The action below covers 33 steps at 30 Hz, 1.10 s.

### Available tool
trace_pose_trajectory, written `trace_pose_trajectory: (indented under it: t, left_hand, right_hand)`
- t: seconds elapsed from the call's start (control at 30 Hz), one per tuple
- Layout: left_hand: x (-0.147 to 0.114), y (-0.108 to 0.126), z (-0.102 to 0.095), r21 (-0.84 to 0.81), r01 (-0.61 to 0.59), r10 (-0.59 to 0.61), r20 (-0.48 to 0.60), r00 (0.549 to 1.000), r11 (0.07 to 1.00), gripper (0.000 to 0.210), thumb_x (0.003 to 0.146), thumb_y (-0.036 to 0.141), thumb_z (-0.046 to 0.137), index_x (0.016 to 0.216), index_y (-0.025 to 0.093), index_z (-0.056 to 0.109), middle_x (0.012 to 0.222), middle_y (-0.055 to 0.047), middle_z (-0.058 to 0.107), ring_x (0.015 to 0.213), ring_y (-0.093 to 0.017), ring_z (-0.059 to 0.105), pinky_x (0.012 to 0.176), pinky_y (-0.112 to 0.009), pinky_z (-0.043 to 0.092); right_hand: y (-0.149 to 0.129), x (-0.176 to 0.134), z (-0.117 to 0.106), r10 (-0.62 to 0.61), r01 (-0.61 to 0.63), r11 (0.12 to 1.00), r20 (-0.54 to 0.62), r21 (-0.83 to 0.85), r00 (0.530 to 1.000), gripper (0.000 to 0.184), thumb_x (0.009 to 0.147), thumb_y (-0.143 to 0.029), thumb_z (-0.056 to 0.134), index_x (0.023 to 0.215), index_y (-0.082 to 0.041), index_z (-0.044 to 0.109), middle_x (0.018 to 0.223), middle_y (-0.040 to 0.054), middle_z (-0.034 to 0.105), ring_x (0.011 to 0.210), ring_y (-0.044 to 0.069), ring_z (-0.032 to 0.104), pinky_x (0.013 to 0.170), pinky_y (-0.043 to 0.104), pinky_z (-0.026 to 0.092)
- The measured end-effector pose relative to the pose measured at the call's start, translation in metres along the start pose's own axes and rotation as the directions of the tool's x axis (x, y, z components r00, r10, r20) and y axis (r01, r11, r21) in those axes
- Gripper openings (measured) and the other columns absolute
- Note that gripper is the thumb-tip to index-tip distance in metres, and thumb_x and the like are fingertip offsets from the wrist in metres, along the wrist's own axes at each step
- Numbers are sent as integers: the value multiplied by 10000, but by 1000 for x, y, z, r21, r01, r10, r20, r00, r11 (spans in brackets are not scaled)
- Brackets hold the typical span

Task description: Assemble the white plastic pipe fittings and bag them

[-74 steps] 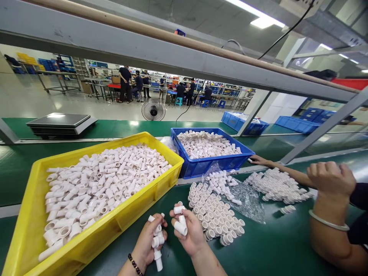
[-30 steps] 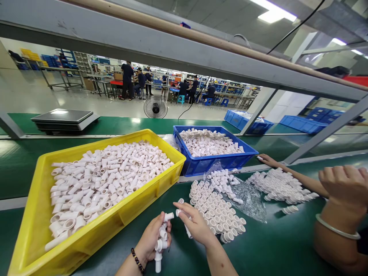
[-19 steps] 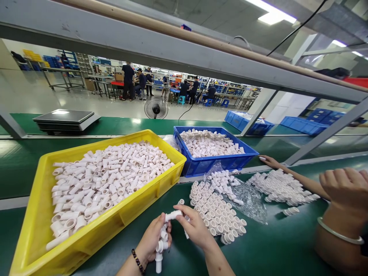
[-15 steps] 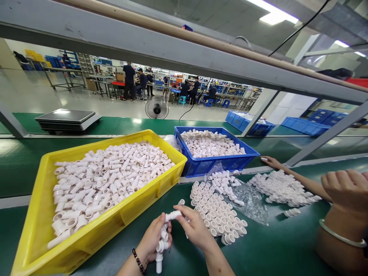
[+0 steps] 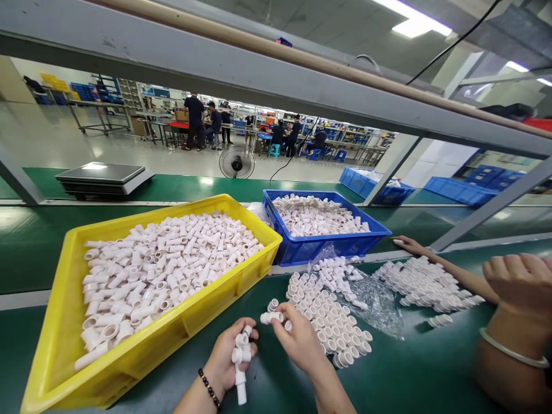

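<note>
My left hand (image 5: 226, 356) is curled round several white plastic pipe fittings (image 5: 240, 356), some poking out below the palm. Between the thumb and fingers of my right hand (image 5: 299, 339) is one white pipe fitting (image 5: 271, 317), held just to the right of my left hand. A loose fitting (image 5: 273, 305) stands on the green bench close behind it. Right beside my right hand, white fittings (image 5: 340, 328) stand in tight rows with their open ends up. A yellow bin (image 5: 172, 322) heaped with fittings is to the left of both hands.
A blue bin (image 5: 328, 244) of small white fittings stands behind the rows. Clear plastic film (image 5: 379, 307) lies under a loose pile. A co-worker's arms (image 5: 515, 322) reach in at right, near more fittings (image 5: 426, 282). A scale (image 5: 103, 175) sits at back left.
My right hand has moved right, away from my left hand, with a fitting in its fingers. My left hand keeps its bunch of fittings.
</note>
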<state>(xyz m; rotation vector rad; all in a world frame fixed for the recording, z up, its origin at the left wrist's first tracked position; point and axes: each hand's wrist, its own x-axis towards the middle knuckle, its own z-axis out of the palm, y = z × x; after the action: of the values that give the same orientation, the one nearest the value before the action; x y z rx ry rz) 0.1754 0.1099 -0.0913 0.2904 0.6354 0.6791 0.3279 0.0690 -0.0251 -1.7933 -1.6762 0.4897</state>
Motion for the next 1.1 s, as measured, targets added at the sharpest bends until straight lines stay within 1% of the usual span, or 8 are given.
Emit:
trace_pose_trajectory:
  t: [0.27,0.4,0.53,0.6,0.7,0.83,0.93,1.1]
  left_hand:
    - [4,6,-11,-72,-3,1,-25,1000,997,174,725,229,544,885,170,509,628,-14,577,409,-92,496,282,-139,204]
    - [1,4,-6,-39,-57,56,-18,998,998,288,723,234,562,994,205,471,649,-8,592,400,-95,496,276,-142,202]
    - [0,3,-2,4,-76,76,-45,996,997,332,719,263,583,1017,204,448,739,-45,640,395,-95,497,263,-145,202]
    - [0,3,-1,-10,-51,50,-73,996,999,267,708,272,601,924,164,488,757,-63,649,377,-78,480,257,-146,207]
    - [2,5,-4,-102,19,-27,-81,996,995,210,708,276,608,827,127,518,752,-69,653,386,-63,480,258,-139,230]
    - [3,9,-8,-239,92,-105,-41,994,967,183,738,251,564,865,126,523,736,-72,654,463,-101,547,278,-135,289]
    - [2,11,-9,-247,83,-98,-47,994,966,232,752,242,531,964,147,521,725,-79,650,491,-133,573,288,-148,311]
    - [1,8,-9,-178,19,-13,32,999,984,292,744,215,542,1033,182,512,623,-23,587,450,-101,518,281,-128,242]
  right_hand:
    - [23,7,18,98,-120,930,-79,-348,992,111,777,-245,479,842,-205,560,672,56,624,611,213,582,542,292,362]
    - [21,6,12,84,-109,987,-203,-116,975,261,789,-325,488,1002,-185,545,694,41,613,651,198,578,608,305,413]
    - [11,5,-2,194,-83,946,-343,313,919,217,776,-364,525,871,-176,576,786,48,602,763,189,560,698,298,439]
    - [11,7,-5,301,-86,840,-328,535,896,193,734,-345,588,823,-174,577,762,35,586,707,168,550,609,266,445]
    - [16,12,-6,424,-102,501,-141,859,895,219,675,-326,653,802,-171,562,683,0,541,458,82,437,364,198,322]
    - [20,15,-6,376,-100,90,59,991,925,190,677,-287,653,820,-190,574,784,22,560,500,81,435,358,190,307]
    - [16,12,-5,311,-129,-15,128,991,942,203,688,-283,634,869,-207,585,877,48,577,588,105,473,430,211,373]
    - [6,8,1,221,-189,22,180,982,959,308,583,-125,671,874,-198,600,957,42,583,597,89,468,530,220,406]
